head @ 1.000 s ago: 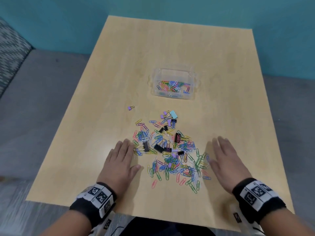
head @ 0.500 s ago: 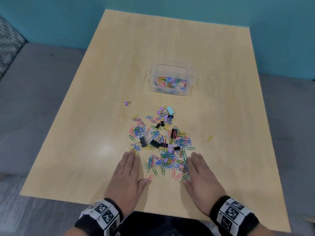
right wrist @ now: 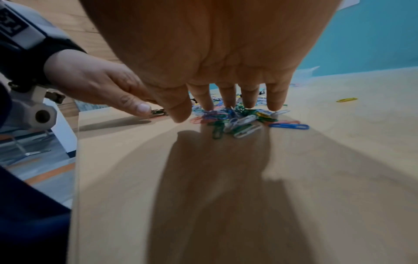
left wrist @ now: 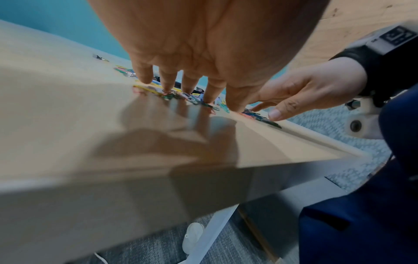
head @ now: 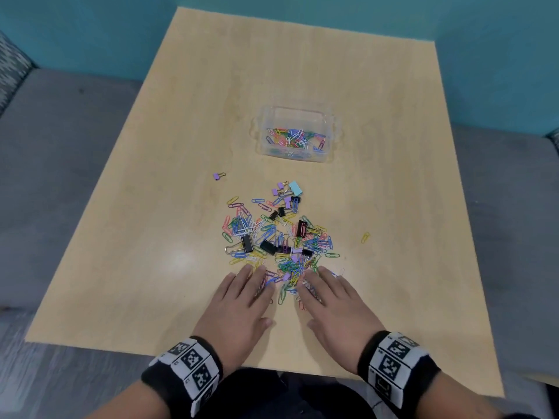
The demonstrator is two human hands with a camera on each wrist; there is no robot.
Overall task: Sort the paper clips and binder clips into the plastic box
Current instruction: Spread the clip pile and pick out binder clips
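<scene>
While the pile [head: 279,237] of paper clips and binder clips lies mid-table, both hands flank its near edge, likely to rake it together. Paper clips in many colours are mixed with black binder clips [head: 267,247] and a few purple ones; a pale blue binder clip [head: 295,188] sits at the far edge. Left hand [head: 239,303]: flat, fingers straight and spread, tips on the near-left clips, nothing gripped. Right hand [head: 332,303]: likewise flat, fingers extended, tips resting on the near-right clips; the right wrist view shows the fingertips [right wrist: 228,101] touching clips, none pinched. Palms angle inward toward each other, which suits herding a loose scatter into a tighter heap before lifting a batch.

Strays: one purple binder clip [head: 219,176] well left of the pile, one yellow paper clip [head: 365,237] off to the right. Neither falls within the hands' sweep; they would need separate picks.

Box [head: 298,155] stands far of the pile, clear, open-topped, apart from it, with paper clips already on its floor. No binder clips visible inside, as far as can be told. Judged: sorting is early, most clips are on the table [head: 151,267].
</scene>
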